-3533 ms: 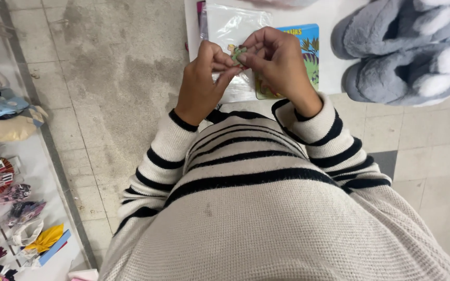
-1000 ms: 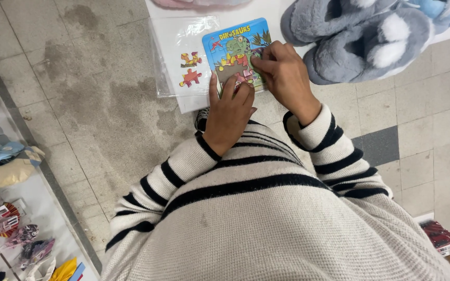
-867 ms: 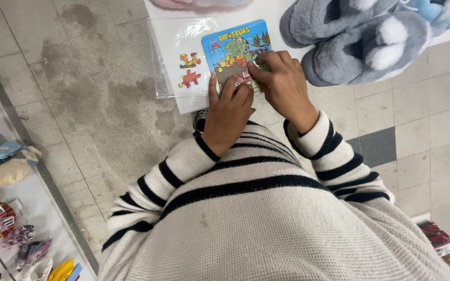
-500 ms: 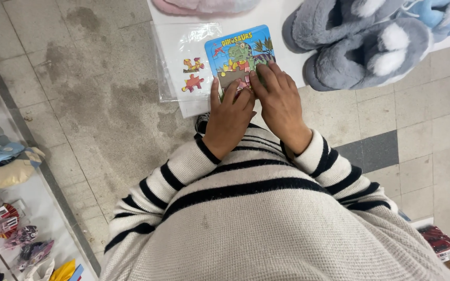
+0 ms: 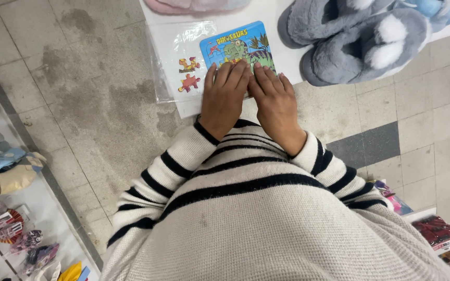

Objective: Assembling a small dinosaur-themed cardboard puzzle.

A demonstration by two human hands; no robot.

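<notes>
Looking down from the head camera, I have both hands laid flat, palms down and fingers stretched out, side by side on the lower part of a small blue dinosaur puzzle board (image 5: 238, 46). My left hand (image 5: 224, 99) covers the board's lower left edge, and my right hand (image 5: 273, 104) lies just beside it, thumbs nearly touching; neither hand grips anything, they only press on the board's face. The board rests on a white tabletop (image 5: 308, 13), partly over a clear plastic bag (image 5: 175, 49) that spreads out to its left. Two loose puzzle pieces (image 5: 189, 74), orange and red, lie on that bag just left of my left hand. To the right of the board sits a pair of grey fluffy slippers (image 5: 360, 39) with white pompoms, and a pink slipper (image 5: 194, 5) shows at the top edge. My striped sweater sleeves (image 5: 167, 166) fill the lower frame, and a shelf of small goods (image 5: 6, 208) stands at the left over the tiled floor (image 5: 79, 104).
</notes>
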